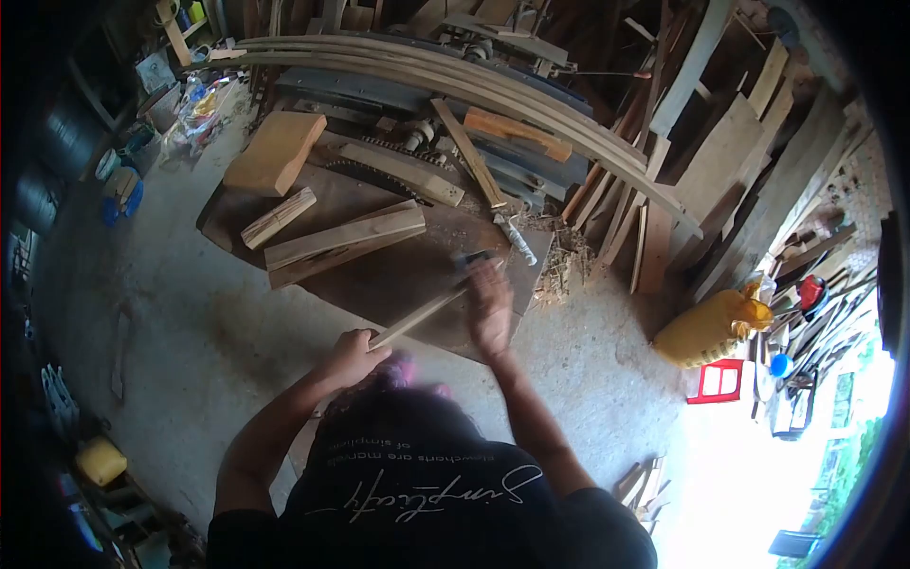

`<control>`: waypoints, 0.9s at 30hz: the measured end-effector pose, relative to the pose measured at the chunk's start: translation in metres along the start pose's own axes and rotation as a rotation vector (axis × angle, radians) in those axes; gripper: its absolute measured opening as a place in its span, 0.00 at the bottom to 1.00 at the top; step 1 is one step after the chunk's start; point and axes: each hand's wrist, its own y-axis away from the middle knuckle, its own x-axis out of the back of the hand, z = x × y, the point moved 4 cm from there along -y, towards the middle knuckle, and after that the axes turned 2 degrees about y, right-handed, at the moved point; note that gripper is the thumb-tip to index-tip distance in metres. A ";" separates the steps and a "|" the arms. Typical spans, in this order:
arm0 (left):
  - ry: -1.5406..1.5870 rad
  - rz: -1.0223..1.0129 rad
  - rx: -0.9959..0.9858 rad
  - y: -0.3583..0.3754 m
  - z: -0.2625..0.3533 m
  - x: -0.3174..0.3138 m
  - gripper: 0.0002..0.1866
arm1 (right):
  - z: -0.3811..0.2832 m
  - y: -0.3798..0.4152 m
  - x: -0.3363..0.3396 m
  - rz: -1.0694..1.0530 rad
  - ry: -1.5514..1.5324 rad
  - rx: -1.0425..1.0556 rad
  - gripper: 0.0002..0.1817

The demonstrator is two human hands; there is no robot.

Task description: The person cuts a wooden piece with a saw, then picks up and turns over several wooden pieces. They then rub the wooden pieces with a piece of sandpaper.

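My left hand (354, 361) is closed around the near end of a thin wooden strip (417, 319). The strip slants up and right, away from my body, over the edge of a brown worktop (393, 294). At its far end is my right hand (490, 308), smeared by motion, its fingers curled by the strip. A small dark piece (474, 258) shows at those fingertips, too blurred to name. Just beyond lies a whitish, wrapped-looking tool (515, 237) on the worktop.
Wooden blocks (346, 237), a thick board (275, 152) and a short offcut (278, 218) lie on the worktop. Long curved strips (455, 81) span a machine behind. Planks (730, 171) lean at right, near a yellow sack (706, 327) and a red crate (716, 381).
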 end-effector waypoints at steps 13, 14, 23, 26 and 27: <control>0.319 -0.209 0.164 -0.002 -0.005 -0.007 0.15 | -0.058 0.023 -0.031 -0.111 -0.131 -0.024 0.25; 0.408 -0.241 0.211 0.000 -0.009 -0.011 0.13 | -0.072 0.029 -0.031 -0.106 -0.128 -0.023 0.25; 0.417 -0.312 0.284 0.005 -0.016 -0.003 0.11 | 0.005 -0.010 -0.020 0.108 -0.066 -0.001 0.22; 0.331 -0.153 0.069 -0.005 -0.036 -0.014 0.14 | -0.115 0.026 -0.025 -0.067 -0.242 0.266 0.29; 0.307 -0.033 -0.132 -0.007 -0.040 -0.013 0.15 | -0.124 0.025 -0.011 -0.188 -0.255 0.332 0.30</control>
